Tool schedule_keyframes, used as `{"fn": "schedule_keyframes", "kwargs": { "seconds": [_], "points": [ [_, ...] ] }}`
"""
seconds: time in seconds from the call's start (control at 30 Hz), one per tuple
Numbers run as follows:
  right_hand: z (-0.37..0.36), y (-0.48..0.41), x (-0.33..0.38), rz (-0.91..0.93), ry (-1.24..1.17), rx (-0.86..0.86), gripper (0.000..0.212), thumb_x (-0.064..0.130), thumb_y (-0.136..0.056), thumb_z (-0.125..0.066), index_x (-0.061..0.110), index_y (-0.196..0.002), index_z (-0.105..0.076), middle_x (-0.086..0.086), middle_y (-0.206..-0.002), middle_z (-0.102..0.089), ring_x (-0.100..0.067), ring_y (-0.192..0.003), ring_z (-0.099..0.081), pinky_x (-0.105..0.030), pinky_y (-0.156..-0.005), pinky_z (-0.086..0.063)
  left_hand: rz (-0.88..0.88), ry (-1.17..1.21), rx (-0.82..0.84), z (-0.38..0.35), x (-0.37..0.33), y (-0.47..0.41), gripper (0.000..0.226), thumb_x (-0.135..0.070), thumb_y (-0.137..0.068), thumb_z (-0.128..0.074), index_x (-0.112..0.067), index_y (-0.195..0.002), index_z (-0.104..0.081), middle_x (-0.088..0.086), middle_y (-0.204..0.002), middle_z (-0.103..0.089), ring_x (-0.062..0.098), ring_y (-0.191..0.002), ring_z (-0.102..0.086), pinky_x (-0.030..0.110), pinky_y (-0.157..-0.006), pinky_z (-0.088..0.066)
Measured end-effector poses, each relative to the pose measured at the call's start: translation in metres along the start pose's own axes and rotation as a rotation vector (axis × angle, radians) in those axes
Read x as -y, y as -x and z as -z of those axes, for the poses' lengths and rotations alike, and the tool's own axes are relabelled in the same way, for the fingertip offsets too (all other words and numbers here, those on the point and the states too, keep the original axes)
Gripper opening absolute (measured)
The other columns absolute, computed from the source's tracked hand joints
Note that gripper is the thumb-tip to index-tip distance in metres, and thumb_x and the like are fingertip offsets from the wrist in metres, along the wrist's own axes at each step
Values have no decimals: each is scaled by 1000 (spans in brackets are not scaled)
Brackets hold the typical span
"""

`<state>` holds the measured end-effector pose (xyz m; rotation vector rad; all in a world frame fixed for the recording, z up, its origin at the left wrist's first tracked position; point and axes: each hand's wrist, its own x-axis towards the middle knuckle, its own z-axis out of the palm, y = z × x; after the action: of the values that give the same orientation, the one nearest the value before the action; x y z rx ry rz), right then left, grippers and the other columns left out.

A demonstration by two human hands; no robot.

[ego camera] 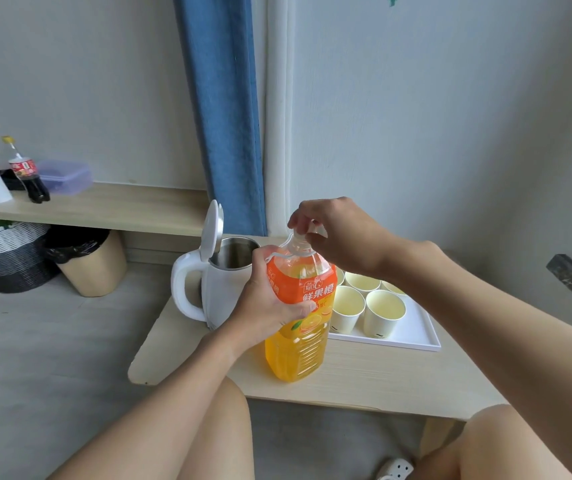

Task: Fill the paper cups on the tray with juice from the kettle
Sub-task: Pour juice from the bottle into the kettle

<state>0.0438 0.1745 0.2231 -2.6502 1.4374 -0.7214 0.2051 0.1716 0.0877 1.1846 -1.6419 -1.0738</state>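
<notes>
Gripping a tall clear plastic bottle of orange juice (301,344) by its orange-labelled shoulder, a person's left hand (270,299) holds it upright on a low pale wooden table (364,379), fingers wrapped round the label. The right hand (336,233) sits over the top of the bottle, thumb and fingertips pinched round the small pale cap (300,237); whether the cap has come loose cannot be told. The white electric kettle (222,292) stands just behind and to the left of the bottle, beside the left hand, its hinged lid (212,233) tipped up and its steel mouth open. A white rectangular tray (416,337) lies behind and to the right, below the right forearm, carrying the pale paper cups (383,311), which appear empty. The bottle's long axis is vertical and the kettle's mouth lies on the left-hand side, so the pour that likely follows calls for tipping the neck leftward and away, the left hand being the nearer one to guide it. Filling the cups has not yet started.
</notes>
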Motion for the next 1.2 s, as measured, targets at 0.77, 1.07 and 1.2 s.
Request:
{"fn": "schedule_keyframes", "kwargs": {
  "seconds": [0.77, 1.07, 1.2],
  "points": [
    [6, -5, 5, -199, 25, -111, 55, 41, -105, -26, 7, -74, -56, -11, -71, -64, -31, -71, -58, -38, -61, -46, -10, -1, 6, -1, -2, 1, 92, -23, -74, -93, -60, -125, -26, -25, -128, -49, 5, -120, -55, 32, -96, -56],
    [5, -9, -2, 16, 171, 221, 26, 23, -100, -52, 16, -122, -65, -2, -109, -60, -21, -99, -58, -29, -78, -46, 4, -8, 9, 0, -4, 1, 96, -23, -74, -93, -51, -135, -24, -24, -128, -50, 9, -122, -56, 39, -98, -58],
    [-5, -10, 2, 14, 487, 97, 39, 44, -103, -36, 12, -92, -54, -5, -84, -61, -26, -71, -57, -34, -63, -46, 8, -3, 12, 0, -3, 2, 96, -23, -73, -94, -51, -134, -26, -18, -131, -52, 13, -123, -57, 46, -100, -58]
  ]
}}
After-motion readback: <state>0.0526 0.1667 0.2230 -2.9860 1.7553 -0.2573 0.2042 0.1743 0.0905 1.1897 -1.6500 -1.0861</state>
